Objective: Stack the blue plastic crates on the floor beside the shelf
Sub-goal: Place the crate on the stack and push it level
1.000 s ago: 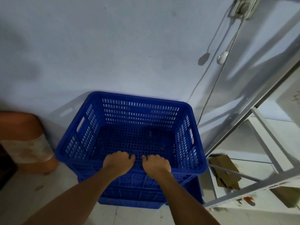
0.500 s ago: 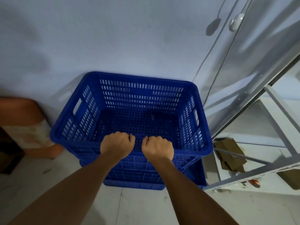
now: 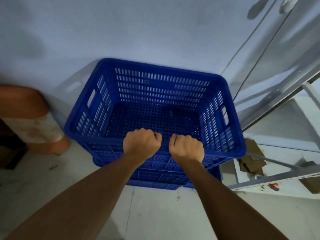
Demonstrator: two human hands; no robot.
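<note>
Dim, bluish light; the pale painted wall carries soft shadows, brighter streaks at right. Wide-angle bending curves the grey metal shelf frame; edges look smeared, slightly blurred.

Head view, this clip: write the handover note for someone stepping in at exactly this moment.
Left hand and right hand: both closed side by side on the near rim of the top blue crate.
Top crate sits, slightly askew, on a lower blue crate on the floor, against the wall, left of the metal shelf. It is empty.
Done: crate placed on the stack.
Left: square it up if needed, let go, fetch any further crates; none show here.
</note>
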